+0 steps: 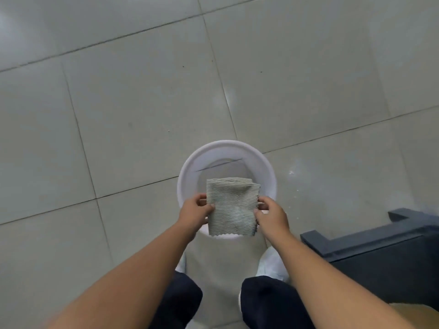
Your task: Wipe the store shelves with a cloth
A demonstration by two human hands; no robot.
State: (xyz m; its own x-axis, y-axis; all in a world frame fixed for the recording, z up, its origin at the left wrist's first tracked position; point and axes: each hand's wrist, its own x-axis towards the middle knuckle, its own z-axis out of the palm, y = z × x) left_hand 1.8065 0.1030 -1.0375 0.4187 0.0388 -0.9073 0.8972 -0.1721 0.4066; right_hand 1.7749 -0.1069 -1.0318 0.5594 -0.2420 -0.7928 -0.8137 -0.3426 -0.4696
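A folded striped grey-and-white cloth point(231, 206) is held flat above a white basin point(190, 167) that stands on the tiled floor. My left hand point(194, 210) pinches the cloth's left edge. On the other side, my right hand point(270, 216) pinches its right edge. The basin appears to hold clear water, and the cloth hides the near part of it. No shelf surface is being touched.
A dark grey shelf base point(370, 245) juts in at the lower right, close to my right forearm. My white shoes point(270, 264) and dark trousers stand just behind the basin. Pale floor tiles point(142, 103) with a few wet spots lie all around.
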